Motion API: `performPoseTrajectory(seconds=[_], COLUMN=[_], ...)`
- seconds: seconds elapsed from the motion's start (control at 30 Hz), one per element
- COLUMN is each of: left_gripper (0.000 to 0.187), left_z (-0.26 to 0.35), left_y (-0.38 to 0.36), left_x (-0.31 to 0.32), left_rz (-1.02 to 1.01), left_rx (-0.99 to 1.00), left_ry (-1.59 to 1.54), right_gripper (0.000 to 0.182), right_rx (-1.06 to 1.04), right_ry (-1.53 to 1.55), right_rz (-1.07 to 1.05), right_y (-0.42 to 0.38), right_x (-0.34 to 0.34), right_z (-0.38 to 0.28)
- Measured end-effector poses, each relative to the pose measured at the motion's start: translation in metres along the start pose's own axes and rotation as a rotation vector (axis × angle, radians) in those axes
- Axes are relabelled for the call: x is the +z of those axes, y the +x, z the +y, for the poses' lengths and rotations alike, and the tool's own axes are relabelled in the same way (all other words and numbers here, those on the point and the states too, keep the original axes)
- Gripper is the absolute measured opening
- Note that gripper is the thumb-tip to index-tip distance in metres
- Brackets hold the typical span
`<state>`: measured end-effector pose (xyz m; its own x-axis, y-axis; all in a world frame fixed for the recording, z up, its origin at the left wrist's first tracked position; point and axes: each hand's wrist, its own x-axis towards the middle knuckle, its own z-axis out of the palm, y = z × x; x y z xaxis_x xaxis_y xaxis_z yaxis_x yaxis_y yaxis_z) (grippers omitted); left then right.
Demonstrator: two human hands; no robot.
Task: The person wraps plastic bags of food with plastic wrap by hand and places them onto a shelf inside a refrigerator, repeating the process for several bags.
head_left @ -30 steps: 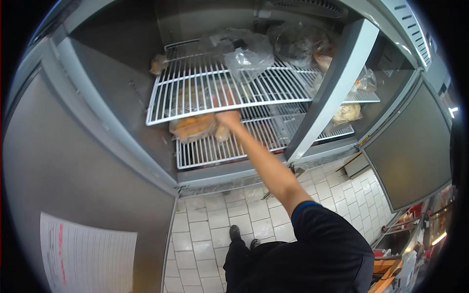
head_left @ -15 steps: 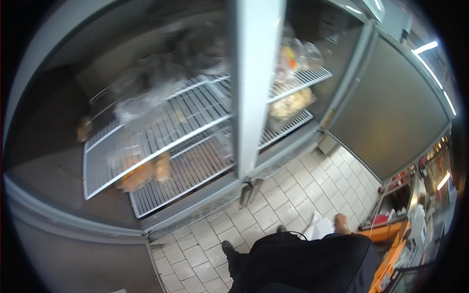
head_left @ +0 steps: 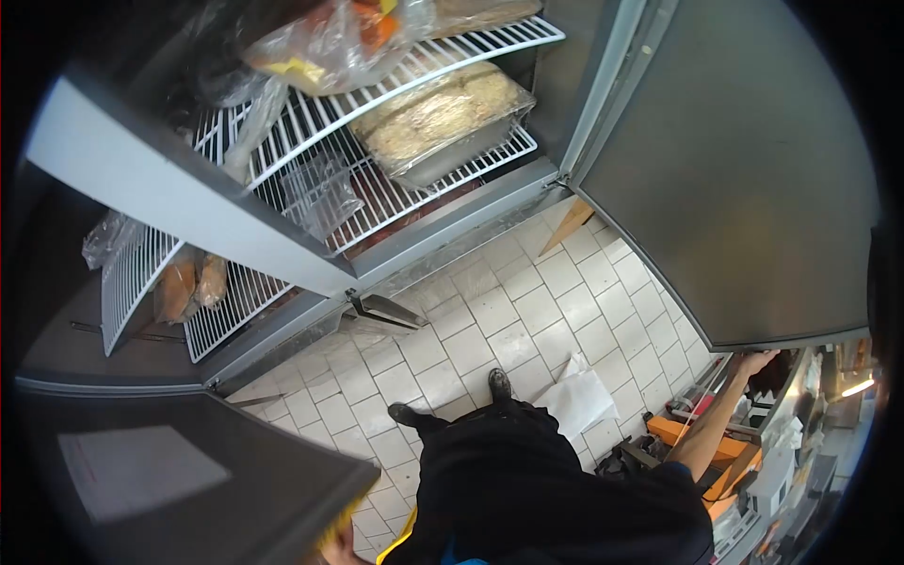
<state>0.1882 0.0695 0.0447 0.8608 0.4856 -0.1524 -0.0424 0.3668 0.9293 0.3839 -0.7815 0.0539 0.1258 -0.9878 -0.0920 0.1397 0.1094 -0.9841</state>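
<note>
My right hand (head_left: 756, 362) is at the lower free edge of the right refrigerator door (head_left: 744, 179), its fingers closed against that edge. At the bottom of the view my left hand (head_left: 341, 549) lies beside the edge of the left refrigerator door (head_left: 254, 461), with something blurred and yellow close by; its fingers are mostly hidden. Both doors stand swung out. Inside the right compartment, a plastic-wrapped tray of pale crumbly food (head_left: 443, 118) rests on a lower wire shelf (head_left: 513, 146). Plastic bags (head_left: 344, 42) with orange and yellow contents sit above it.
A pale post (head_left: 188, 193) divides the two compartments. Bagged brown food (head_left: 193, 282) lies low on the left side. White paper (head_left: 579, 395) is on the tiled floor (head_left: 527, 301) near my shoes. Orange equipment (head_left: 725, 461) stands at the right, and a paper sheet (head_left: 141, 466) is on the left door.
My view has turned toward the right compartment. My right hand has gone from beside my body out to the right door's edge. My left hand has come into view at the bottom.
</note>
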Motion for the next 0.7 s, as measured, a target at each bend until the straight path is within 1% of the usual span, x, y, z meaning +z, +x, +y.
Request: performPoseTrajectory(seconds=[0.03,0.07,0.1,0.13,0.17,0.2,0.23,0.27,0.3,0.33,0.4,0.43,0.47,0.5,0.53,0.6,0.63,0.67,0.7], left_gripper=[0.051,0.059,0.074,0.075,0.073,0.070,0.066,0.066,0.066,0.066,0.065,0.065,0.064,0.063,0.063,0.058,0.058,0.058,0.058], left_z=[0.006,0.008,-0.004,0.006,0.014,0.015,0.012,0.014,0.016,0.016,0.017,0.017,0.014,0.010,-0.004,-0.037,-0.037,-0.033,-0.030], left_y=[0.033,0.069,0.102,0.132,0.157,0.182,0.206,0.229,0.245,0.256,0.275,0.278,0.274,0.269,0.282,0.322,0.323,0.325,0.327], left_x=[0.035,0.088,0.084,0.126,0.164,0.194,0.220,0.246,0.266,0.275,0.292,0.301,0.308,0.309,0.294,0.253,0.251,0.249,0.249], left_rz=[-0.010,-0.205,-0.226,-0.302,-0.259,-0.153,-0.046,-0.084,-0.121,-0.128,0.085,0.070,0.123,0.180,0.173,0.213,0.213,0.214,0.220], left_rx=[0.004,0.033,-0.019,0.007,0.040,0.052,0.065,0.136,0.207,0.223,0.200,0.212,0.238,0.258,0.259,0.696,0.699,0.713,0.726], left_ry=[0.221,-0.018,-0.017,0.091,0.217,0.259,0.293,0.402,0.511,0.504,0.609,0.600,0.676,0.752,0.743,1.006,0.997,1.085,1.169], right_gripper=[0.080,0.080,0.079,0.079,0.080,0.080,0.078,0.077,0.076,0.076,0.077,0.077,0.077,0.077,0.077,0.078,0.075,0.072,0.072], right_rx=[-0.063,-0.056,-0.179,-0.298,-0.292,-0.284,-0.274,-0.266,-0.258,-0.258,-0.279,-0.303,-0.308,-0.276,-0.245,-0.140,-0.021,0.098,0.091], right_ry=[0.097,0.125,0.122,0.113,0.017,0.031,0.029,0.029,0.079,0.097,0.002,-0.018,-0.005,0.001,0.004,-0.085,-0.043,0.002,0.014], right_rz=[-0.036,-0.031,-0.039,-0.044,0.098,0.102,0.150,0.199,0.236,0.242,0.341,0.392,0.403,0.364,0.322,0.350,0.383,0.412,0.405], right_y=[0.001,0.005,0.010,0.011,-0.015,-0.014,-0.012,-0.009,-0.026,-0.029,-0.034,-0.035,-0.037,-0.040,-0.044,-0.078,-0.115,-0.142,-0.132], right_x=[0.003,0.004,0.002,0.002,0.017,0.015,0.012,0.011,0.023,0.023,0.014,0.010,0.003,-0.006,-0.013,-0.014,0.002,0.015,0.004], right_z=[0.006,0.015,0.023,0.030,0.021,0.028,0.036,0.042,0.032,0.034,0.045,0.053,0.060,0.066,0.068,0.064,0.049,0.035,0.058])
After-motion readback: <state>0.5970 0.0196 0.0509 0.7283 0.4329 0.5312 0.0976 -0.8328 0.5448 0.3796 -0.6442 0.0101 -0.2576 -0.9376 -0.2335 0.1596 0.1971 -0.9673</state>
